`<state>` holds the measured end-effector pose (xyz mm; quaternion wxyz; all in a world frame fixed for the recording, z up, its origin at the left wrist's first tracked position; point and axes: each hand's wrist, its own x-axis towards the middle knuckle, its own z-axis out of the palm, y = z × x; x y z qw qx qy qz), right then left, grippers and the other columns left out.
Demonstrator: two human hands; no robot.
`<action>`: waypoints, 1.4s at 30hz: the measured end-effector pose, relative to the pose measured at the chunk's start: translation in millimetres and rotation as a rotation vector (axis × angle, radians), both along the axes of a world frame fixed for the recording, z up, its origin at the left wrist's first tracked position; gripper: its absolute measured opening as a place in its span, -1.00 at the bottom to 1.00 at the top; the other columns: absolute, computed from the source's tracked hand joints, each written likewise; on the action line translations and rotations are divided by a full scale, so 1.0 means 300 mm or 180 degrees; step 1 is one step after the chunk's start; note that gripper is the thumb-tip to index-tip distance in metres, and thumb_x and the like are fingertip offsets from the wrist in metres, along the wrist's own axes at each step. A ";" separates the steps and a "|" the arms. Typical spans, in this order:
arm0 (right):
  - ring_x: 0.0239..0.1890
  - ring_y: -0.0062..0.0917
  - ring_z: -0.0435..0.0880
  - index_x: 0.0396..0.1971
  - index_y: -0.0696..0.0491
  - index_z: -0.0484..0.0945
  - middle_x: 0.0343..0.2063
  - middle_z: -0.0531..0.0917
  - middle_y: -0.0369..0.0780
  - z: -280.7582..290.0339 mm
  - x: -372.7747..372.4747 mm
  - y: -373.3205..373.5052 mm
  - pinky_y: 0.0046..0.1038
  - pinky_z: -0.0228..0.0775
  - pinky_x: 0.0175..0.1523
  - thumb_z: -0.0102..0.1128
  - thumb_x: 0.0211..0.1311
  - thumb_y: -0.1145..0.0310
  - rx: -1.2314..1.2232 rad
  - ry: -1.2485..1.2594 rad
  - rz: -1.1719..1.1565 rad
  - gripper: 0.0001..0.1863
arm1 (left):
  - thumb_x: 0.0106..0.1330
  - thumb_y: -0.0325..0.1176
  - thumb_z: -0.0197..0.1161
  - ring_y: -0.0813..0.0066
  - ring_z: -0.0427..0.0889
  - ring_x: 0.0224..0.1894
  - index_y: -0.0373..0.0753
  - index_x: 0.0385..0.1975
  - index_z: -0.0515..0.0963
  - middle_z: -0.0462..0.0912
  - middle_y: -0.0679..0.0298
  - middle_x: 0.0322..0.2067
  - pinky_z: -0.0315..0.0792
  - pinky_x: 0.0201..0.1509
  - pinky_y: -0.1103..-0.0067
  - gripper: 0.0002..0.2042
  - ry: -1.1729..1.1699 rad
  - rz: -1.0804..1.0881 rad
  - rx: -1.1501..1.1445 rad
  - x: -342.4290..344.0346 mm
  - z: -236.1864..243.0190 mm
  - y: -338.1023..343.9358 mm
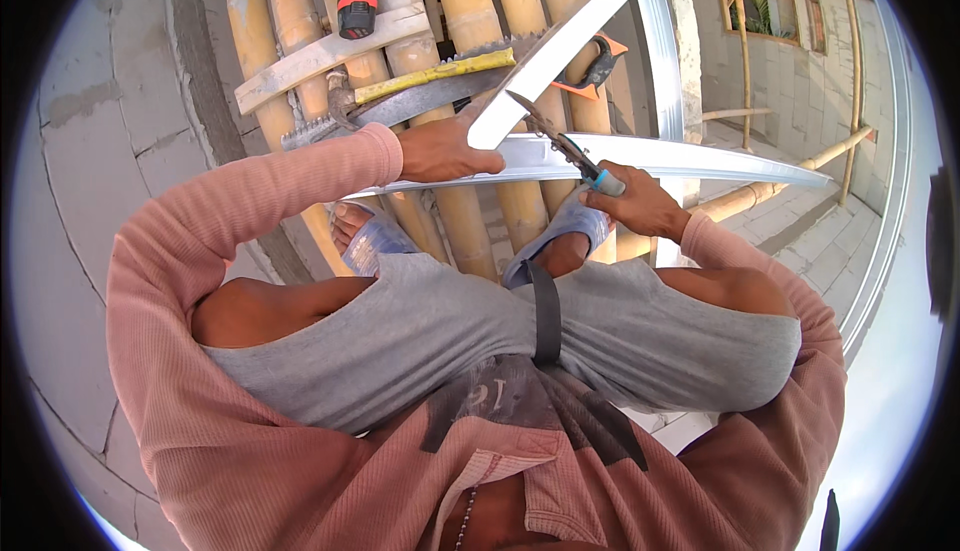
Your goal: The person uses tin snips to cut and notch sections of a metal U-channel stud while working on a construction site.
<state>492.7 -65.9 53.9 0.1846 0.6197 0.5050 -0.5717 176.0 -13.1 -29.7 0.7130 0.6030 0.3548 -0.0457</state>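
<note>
My left hand [445, 151] grips the end of a short white metal channel [560, 36] angled up to the right, beside a longer silver channel [700, 159] lying crosswise over bamboo poles. My right hand [640, 201] is closed on tin snips [565, 146] with a blue-banded handle. Their jaws reach up to the short channel's edge, just right of my left hand. Behind them lie a handsaw [590, 71] with an orange-and-black handle and a yellow-handled hammer [430, 73], its head beside my left wrist.
A red-and-black drill [355, 11] sits by a wooden batten [260, 93] on the bamboo platform [470, 236]. An upright silver channel [662, 71] stands right. My sandaled feet are on the bamboo. Grey block walls [90, 201] and bamboo scaffolding [848, 71] surround this, with a small window at upper right.
</note>
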 end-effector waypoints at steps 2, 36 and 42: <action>-0.34 -0.22 0.70 -0.26 0.15 0.59 -0.41 0.72 -0.05 -0.023 0.025 0.007 -0.24 0.50 -0.09 0.33 0.29 0.07 0.0296 -0.0048 0.0233 -0.61 | 0.25 0.10 0.21 -0.09 0.52 0.25 -0.37 0.56 -0.13 0.47 -0.26 0.27 0.36 0.37 0.40 0.02 0.0052 -0.0025 -0.0020 0.016 0.033 0.017; 0.16 -0.20 0.46 0.36 0.23 0.27 0.19 0.46 0.09 0.126 0.191 -0.009 -0.24 0.34 0.25 0.41 -0.01 0.12 -0.0720 -0.0163 0.0812 -0.07 | 0.32 -0.17 0.26 0.33 0.64 -0.02 -0.32 0.46 0.11 0.49 0.08 0.04 0.63 0.23 0.40 -0.24 -0.0096 0.0722 -0.1320 -0.083 0.035 0.102; 0.08 -0.54 0.52 0.12 0.05 0.53 -0.04 0.59 -0.30 0.073 0.233 -0.021 -0.44 0.35 0.23 0.33 0.13 0.19 -0.1634 0.1217 -0.1923 -0.46 | 0.34 -0.18 0.24 0.20 0.65 0.13 -0.30 0.47 0.08 0.44 0.05 0.13 0.56 0.37 0.34 -0.25 -0.0158 0.0833 -0.1982 -0.127 0.085 0.141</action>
